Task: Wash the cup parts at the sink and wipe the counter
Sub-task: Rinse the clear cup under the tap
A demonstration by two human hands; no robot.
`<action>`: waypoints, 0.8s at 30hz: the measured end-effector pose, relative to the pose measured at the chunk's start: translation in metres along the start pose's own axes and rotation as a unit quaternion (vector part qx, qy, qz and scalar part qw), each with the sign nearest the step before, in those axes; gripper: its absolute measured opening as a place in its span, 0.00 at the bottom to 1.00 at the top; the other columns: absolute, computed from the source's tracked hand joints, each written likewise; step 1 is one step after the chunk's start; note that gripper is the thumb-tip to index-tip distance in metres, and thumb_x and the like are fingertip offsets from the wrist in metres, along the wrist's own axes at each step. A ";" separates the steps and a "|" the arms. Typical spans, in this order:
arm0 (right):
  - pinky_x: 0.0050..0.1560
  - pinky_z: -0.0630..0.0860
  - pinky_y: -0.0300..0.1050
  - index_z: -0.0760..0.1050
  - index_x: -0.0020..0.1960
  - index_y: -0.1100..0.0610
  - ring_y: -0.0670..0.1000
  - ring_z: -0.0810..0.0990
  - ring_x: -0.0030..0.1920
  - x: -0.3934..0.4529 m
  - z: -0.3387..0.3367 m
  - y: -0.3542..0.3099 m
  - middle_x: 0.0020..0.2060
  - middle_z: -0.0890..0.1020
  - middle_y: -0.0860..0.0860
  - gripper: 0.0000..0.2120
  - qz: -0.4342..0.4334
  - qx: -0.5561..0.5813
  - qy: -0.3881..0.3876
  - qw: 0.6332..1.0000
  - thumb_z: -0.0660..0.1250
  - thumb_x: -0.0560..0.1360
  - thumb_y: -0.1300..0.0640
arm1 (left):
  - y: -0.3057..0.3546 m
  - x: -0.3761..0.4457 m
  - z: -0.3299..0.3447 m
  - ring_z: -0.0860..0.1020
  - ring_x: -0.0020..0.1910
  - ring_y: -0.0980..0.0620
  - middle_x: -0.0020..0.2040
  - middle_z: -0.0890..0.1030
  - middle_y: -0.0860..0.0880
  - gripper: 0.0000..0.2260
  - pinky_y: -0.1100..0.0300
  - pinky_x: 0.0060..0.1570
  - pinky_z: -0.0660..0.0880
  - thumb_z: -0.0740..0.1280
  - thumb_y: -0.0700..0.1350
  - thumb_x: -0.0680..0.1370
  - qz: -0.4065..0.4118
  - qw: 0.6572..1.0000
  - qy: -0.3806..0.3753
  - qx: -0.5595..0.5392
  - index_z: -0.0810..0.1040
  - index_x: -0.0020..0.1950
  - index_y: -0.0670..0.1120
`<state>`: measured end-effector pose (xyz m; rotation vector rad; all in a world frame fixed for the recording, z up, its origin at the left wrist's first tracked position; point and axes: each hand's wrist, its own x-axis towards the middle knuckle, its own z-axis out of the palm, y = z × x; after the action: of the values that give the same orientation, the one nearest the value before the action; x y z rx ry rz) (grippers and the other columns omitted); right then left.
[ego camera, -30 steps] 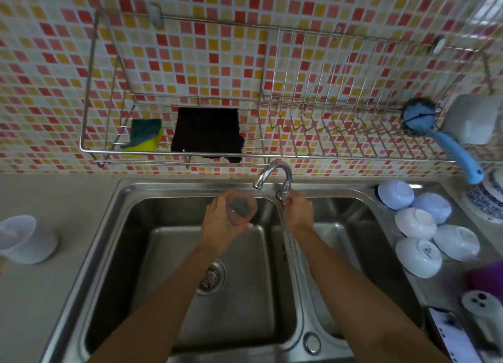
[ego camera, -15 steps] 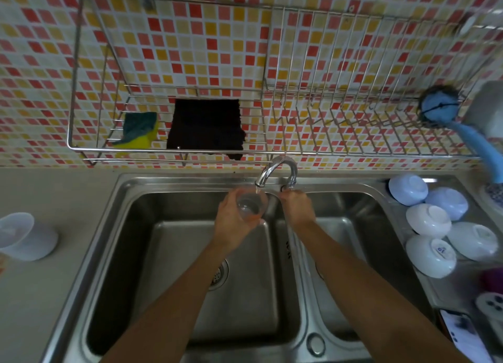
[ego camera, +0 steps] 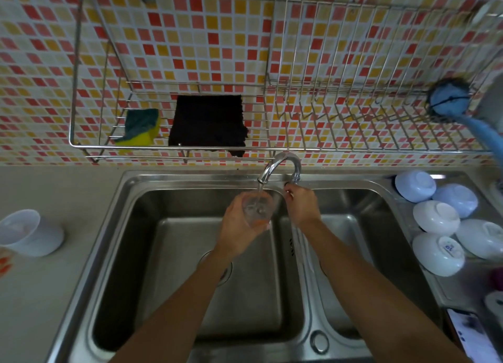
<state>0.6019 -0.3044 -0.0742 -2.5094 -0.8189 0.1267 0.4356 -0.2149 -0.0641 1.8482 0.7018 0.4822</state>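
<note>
My left hand [ego camera: 241, 226] holds a clear cup part [ego camera: 258, 207] upright under the faucet spout [ego camera: 275, 166], over the left basin of the steel sink [ego camera: 141, 193]. Water runs from the spout into the cup. My right hand [ego camera: 303, 204] grips the faucet handle at the base of the tap, above the divider between the basins. A second white translucent cup part [ego camera: 30, 233] lies on its side on the counter [ego camera: 54, 188] at far left.
A wire rack [ego camera: 326, 112] on the tiled wall holds a yellow-green sponge [ego camera: 140, 128], a dark cloth [ego camera: 208, 124] and a blue brush [ego camera: 453, 101]. Several upturned white bowls [ego camera: 436, 218] sit right of the sink. A phone [ego camera: 471, 335] lies at bottom right.
Water now runs from the spout into the cup. My left hand brought the cup under the spout; my right hand stayed at the faucet handle. The view tilted slightly.
</note>
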 end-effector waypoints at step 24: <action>0.51 0.80 0.52 0.79 0.55 0.56 0.59 0.82 0.46 0.001 -0.011 0.002 0.46 0.84 0.60 0.09 0.029 0.002 -0.001 1.000 0.62 0.79 0.61 | 0.004 0.008 0.007 0.76 0.55 0.64 0.57 0.78 0.58 0.33 0.75 0.49 0.70 0.81 0.45 0.62 -0.029 0.999 0.001 -0.014 0.69 0.60 0.60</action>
<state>0.6068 -0.3100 -0.0652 -2.5313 -0.7463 0.1491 0.4472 -0.2152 -0.0633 1.7972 0.7438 0.4539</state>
